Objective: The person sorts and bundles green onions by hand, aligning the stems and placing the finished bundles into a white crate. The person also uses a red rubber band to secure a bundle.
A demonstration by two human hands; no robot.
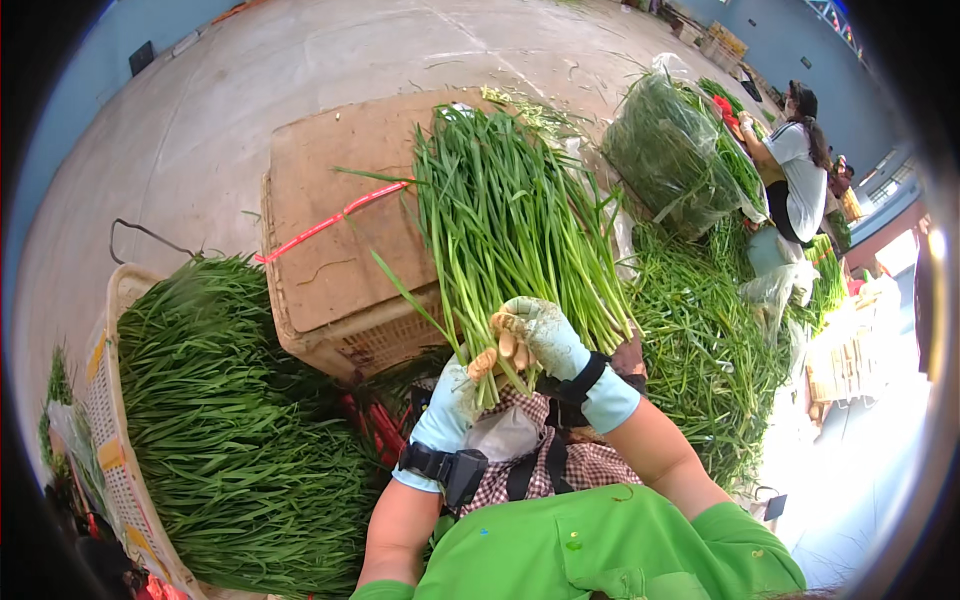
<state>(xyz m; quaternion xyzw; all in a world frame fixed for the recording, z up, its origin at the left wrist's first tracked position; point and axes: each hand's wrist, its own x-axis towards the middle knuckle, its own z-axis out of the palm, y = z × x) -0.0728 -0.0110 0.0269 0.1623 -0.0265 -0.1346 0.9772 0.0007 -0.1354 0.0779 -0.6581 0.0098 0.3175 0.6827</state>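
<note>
Both gloved hands are brought close together at the near side of the board, over the person's lap. Pale-ended stalks are held there, in front of the board's near right corner. By the left hand, they are clamped near their lower ends, thumb across them. The fingers of the right hand are bent and bunched against the stalks; whether any are pinched by it cannot be told.

The board's right part is covered by a heap of long green leaves, its stem ends hung past the near edge. A slip of the heap into the lap seems possible, should the overhanging stems be dragged. Thin stalks could also be bent or crushed by too tight a grip, or dropped unevenly if the left hand were loosened. A red tape, lying across the board and reaching the heap, might be snagged by moved leaves. Stray stalks could be lost among the loose greens right of the board.
</note>
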